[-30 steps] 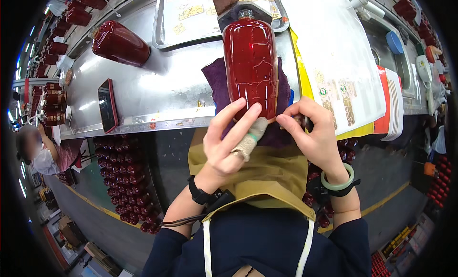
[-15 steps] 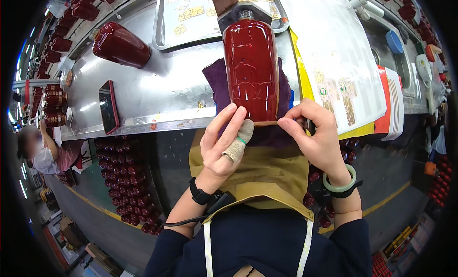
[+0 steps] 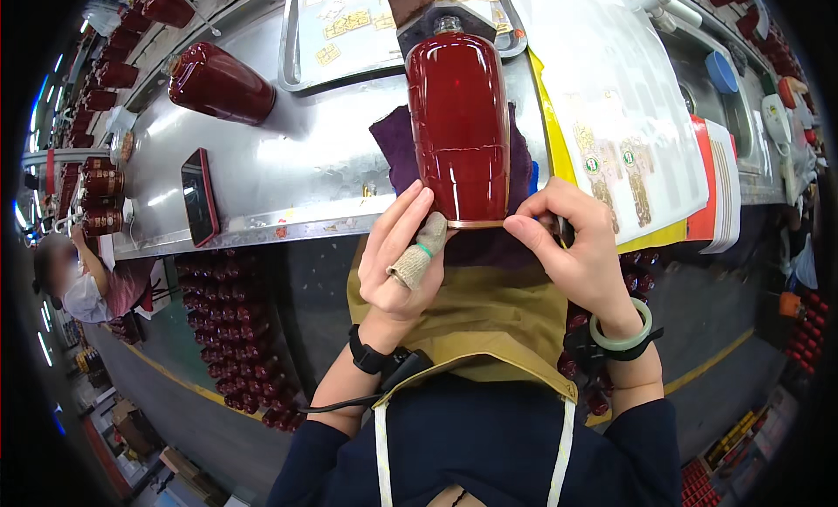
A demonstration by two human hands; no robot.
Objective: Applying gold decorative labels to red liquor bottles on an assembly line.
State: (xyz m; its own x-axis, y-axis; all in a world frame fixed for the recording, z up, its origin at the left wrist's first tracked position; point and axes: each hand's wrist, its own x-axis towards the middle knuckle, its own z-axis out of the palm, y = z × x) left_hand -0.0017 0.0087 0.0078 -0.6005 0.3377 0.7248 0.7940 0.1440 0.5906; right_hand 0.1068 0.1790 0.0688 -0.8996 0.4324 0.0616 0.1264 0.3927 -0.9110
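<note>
A dark red glossy bottle [image 3: 458, 114] lies on a purple cloth [image 3: 395, 149], its neck at the far end and its base toward me. Along the base runs a thin copper-gold band [image 3: 476, 223]. My left hand [image 3: 403, 254] grips the bottle's near left edge, its fingers along the side. A knitted cot with a green band covers its thumb [image 3: 428, 243], which presses by the base. At the near right corner my right hand [image 3: 567, 236] pinches thumb against forefinger beside the band's end; what lies between them is hidden.
A dark angled support [image 3: 445, 20] stands at the bottle's neck. Another red bottle [image 3: 220, 84] and a phone [image 3: 201, 197] lie at left. Beyond is a metal tray [image 3: 292, 36] with gold pieces; at right, a white sheet [image 3: 611, 88] bears gold stickers. A person [image 3: 83, 280] works far left.
The bottle's surface lines and reflections have shifted, as if it turned slightly. My left hand has moved a little left and up along its edge. My right hand stays almost in place.
</note>
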